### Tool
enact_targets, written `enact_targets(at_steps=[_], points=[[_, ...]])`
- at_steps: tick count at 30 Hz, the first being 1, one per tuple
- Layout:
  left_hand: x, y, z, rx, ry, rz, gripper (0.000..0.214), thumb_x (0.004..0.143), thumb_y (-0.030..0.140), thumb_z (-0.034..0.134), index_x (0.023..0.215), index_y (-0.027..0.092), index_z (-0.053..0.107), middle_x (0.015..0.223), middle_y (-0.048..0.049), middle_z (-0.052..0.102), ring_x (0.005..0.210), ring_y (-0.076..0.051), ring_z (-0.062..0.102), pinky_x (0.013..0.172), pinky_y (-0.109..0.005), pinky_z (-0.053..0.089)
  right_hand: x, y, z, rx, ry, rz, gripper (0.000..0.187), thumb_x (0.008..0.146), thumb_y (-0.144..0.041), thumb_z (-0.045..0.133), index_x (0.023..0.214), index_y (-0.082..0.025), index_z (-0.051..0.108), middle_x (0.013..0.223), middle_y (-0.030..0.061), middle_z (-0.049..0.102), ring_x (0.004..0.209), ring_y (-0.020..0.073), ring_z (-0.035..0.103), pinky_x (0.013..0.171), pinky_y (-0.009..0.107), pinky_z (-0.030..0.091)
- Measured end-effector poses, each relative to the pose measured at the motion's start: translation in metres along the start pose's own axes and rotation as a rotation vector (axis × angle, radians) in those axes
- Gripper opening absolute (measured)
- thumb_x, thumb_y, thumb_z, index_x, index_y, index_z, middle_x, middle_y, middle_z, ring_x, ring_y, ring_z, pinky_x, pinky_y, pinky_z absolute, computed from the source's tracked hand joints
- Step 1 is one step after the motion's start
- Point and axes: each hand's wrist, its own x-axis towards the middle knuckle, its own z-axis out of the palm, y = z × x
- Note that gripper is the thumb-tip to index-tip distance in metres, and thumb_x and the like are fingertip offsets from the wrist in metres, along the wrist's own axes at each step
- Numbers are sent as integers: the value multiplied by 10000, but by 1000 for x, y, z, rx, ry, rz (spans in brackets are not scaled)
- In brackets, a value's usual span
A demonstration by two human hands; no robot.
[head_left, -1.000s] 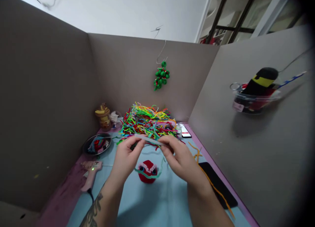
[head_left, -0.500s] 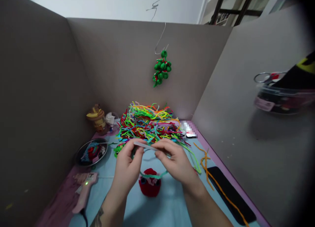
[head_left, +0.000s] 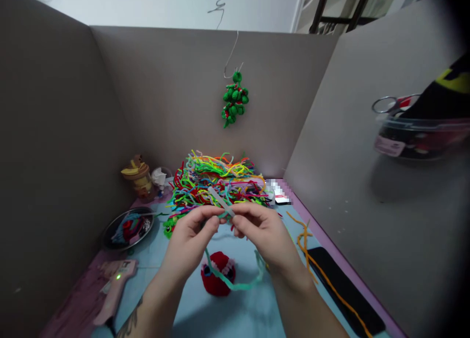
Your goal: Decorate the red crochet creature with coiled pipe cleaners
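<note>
In my right hand (head_left: 259, 228), thumb and fingers pinch the lower end of a whitish translucent stick (head_left: 217, 197), which leans up to the left. My left hand (head_left: 196, 233) is closed, its fingertips pinching a teal fuzzy strand (head_left: 240, 285) close against the stick. Below the hands the strand hangs in a loose loop, crossing in front of a red fuzzy figure (head_left: 216, 284) with dark eyes and a pinkish trim. That figure sits on the blue mat (head_left: 235, 323). How the strand lies between the fingertips is partly hidden.
A heap of coloured fuzzy strands (head_left: 216, 174) lies at the back. On the left are a pink glue gun (head_left: 113, 291) with a lit green light and a metal bowl (head_left: 106, 235). A black slab (head_left: 341, 289) with orange strands (head_left: 304, 242) lies right; a clear tub (head_left: 414, 137) hangs on the wall.
The stick has swung from nearly level between both hands to a steep tilt, its lower end in my right hand. The teal strand's loop hangs lower and wider.
</note>
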Motion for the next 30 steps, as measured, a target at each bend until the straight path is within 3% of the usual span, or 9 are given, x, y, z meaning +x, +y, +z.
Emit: enact_targets(at_steps=[10, 14, 17, 21, 24, 26, 30], points=[[-1, 8, 0, 341, -13, 192, 137, 833, 259, 583, 842, 184, 698, 777, -24, 679, 706, -145, 583, 642, -228, 442, -2, -1, 0, -5, -31, -12, 154, 775, -203, 644, 929, -208, 660, 715, -16, 604, 632, 101, 560, 582, 219, 466], [-2, 8, 2, 406, -15, 189, 169, 840, 273, 565, 792, 168, 687, 723, -26, 656, 662, -143, 558, 601, -228, 419, 0, -1, -1, 14, -24, 15, 182, 758, -241, 679, 924, -204, 615, 703, -24, 601, 643, 107, 575, 598, 223, 470], [-2, 4, 2, 381, -3, 126, 193, 852, 310, 549, 818, 166, 672, 716, -23, 644, 664, -147, 549, 595, -232, 411, 2, 1, -2, -30, 14, 22, 231, 749, -279, 697, 935, -199, 586, 702, -22, 607, 642, 116, 577, 581, 223, 462], [-2, 2, 2, 289, -10, 69, 203, 854, 336, 550, 860, 167, 662, 776, -36, 658, 723, -163, 565, 637, -243, 426, 2, 3, -4, -198, 65, -43, 150, 793, -314, 658, 852, -181, 620, 699, -4, 599, 619, 115, 545, 539, 219, 427], [-2, 5, 4, 220, -1, 48, 187, 852, 327, 557, 864, 171, 659, 786, -34, 657, 731, -161, 571, 649, -239, 430, 2, 2, -6, -303, 43, -138, 99, 845, -244, 585, 877, -193, 663, 814, 26, 625, 737, 136, 577, 629, 241, 457], [-1, 7, 5, 169, 18, 50, 172, 851, 314, 559, 878, 175, 655, 815, -36, 662, 756, -163, 581, 668, -238, 436, 2, 0, -7, -333, 33, -194, 159, 852, -197, 559, 953, -211, 681, 917, 46, 631, 842, 156, 589, 707, 267, 474], [-1, 7, 4, 164, 3, 61, 176, 854, 314, 560, 899, 177, 660, 849, -42, 674, 792, -171, 593, 706, -247, 444, 2, 3, -9, -285, 23, -165, 160, 827, -208, 608, 952, -222, 706, 892, 46, 657, 829, 163, 611, 720, 286, 493]])
